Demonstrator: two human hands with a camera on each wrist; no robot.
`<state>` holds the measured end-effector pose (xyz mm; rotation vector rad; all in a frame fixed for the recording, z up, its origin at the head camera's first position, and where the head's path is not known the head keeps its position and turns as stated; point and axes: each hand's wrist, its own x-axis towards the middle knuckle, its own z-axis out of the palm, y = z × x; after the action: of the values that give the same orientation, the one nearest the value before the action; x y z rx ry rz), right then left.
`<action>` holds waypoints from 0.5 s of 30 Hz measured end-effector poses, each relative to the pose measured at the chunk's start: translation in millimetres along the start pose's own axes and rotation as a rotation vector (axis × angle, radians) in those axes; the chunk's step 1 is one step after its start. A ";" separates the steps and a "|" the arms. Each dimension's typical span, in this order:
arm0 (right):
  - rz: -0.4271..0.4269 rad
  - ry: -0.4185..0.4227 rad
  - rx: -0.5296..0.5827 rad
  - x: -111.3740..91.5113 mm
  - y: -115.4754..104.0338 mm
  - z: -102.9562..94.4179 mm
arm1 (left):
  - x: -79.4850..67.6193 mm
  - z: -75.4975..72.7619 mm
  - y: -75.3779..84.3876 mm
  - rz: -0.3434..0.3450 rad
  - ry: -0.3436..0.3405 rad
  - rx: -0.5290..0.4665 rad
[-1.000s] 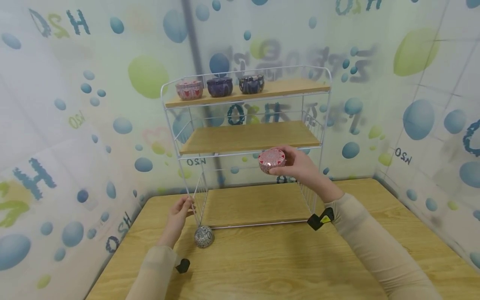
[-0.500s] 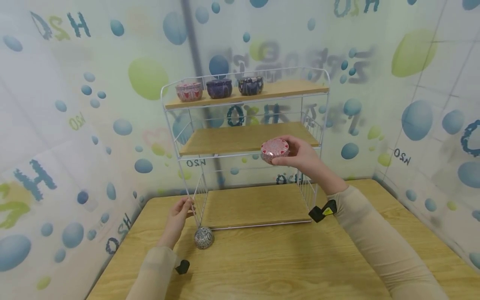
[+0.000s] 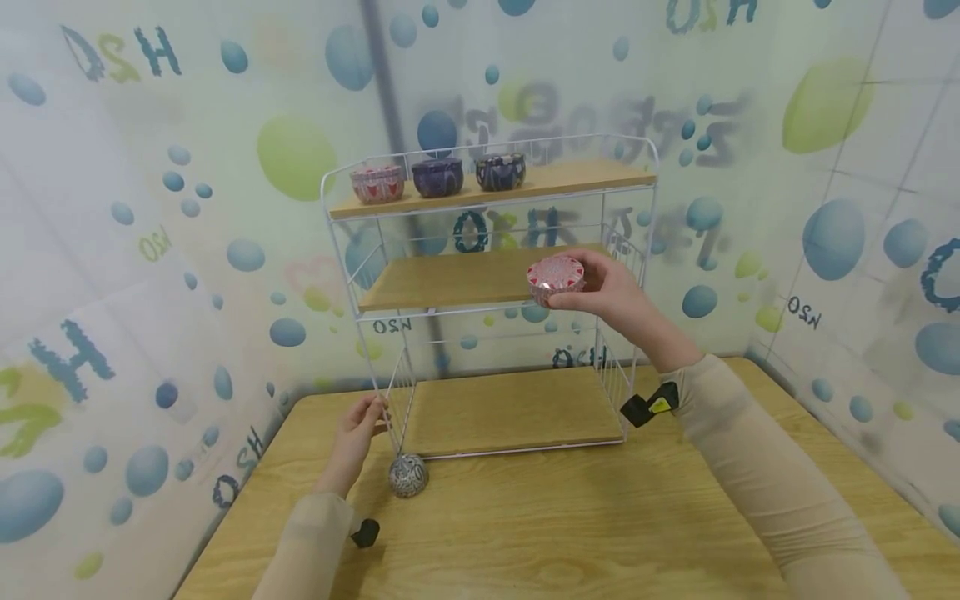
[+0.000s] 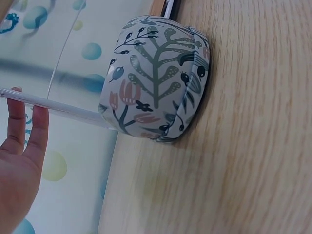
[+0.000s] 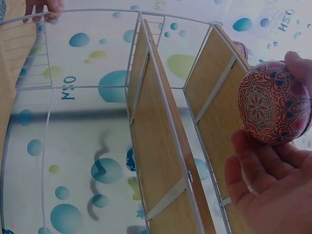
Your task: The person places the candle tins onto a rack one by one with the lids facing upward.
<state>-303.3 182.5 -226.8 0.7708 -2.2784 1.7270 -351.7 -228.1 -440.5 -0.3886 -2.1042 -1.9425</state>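
My right hand point(image 3: 611, 292) grips a round pink-and-red patterned tin point(image 3: 555, 278) by its side, in front of the middle shelf's edge. In the right wrist view the tin point(image 5: 273, 103) shows its ornate underside between thumb and fingers. Lower left, my left hand point(image 3: 360, 425) holds the front upright of the white wire shelf rack point(image 3: 365, 342). The left wrist view has two fingers of that hand point(image 4: 22, 161) against the white rod point(image 4: 63, 109). Near it, on the table, sits a small tin with a leaf-and-flower pattern point(image 3: 408, 475), by the rack's front left foot.
On the top shelf point(image 3: 577, 173) stand a pink tin point(image 3: 378, 183), a purple tin point(image 3: 438, 177) and a dark patterned tin point(image 3: 501, 171), in a row from the left. Below are a middle shelf point(image 3: 450, 277) and a bottom shelf point(image 3: 517, 408). The wooden table point(image 3: 525, 525) extends in front.
My right hand has raised the pink-and-red tin, drifting slightly right, from below the middle shelf's edge up to its level. The left hand stays on the upright.
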 end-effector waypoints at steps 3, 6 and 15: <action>0.012 0.007 -0.011 0.6 -3.7 -2.5 | -0.6 0.3 0.4 0.005 -0.001 -0.003; 0.014 0.013 -0.028 1.7 -7.3 -4.9 | -0.6 0.3 1.6 -0.004 -0.002 -0.006; -0.007 0.049 -0.052 4.4 -13.8 -9.1 | -0.9 -0.6 1.0 -0.008 0.000 -0.016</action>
<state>-301.6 187.1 -210.5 0.7183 -2.2761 1.6573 -350.5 -228.6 -439.9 -0.3837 -2.0951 -1.9650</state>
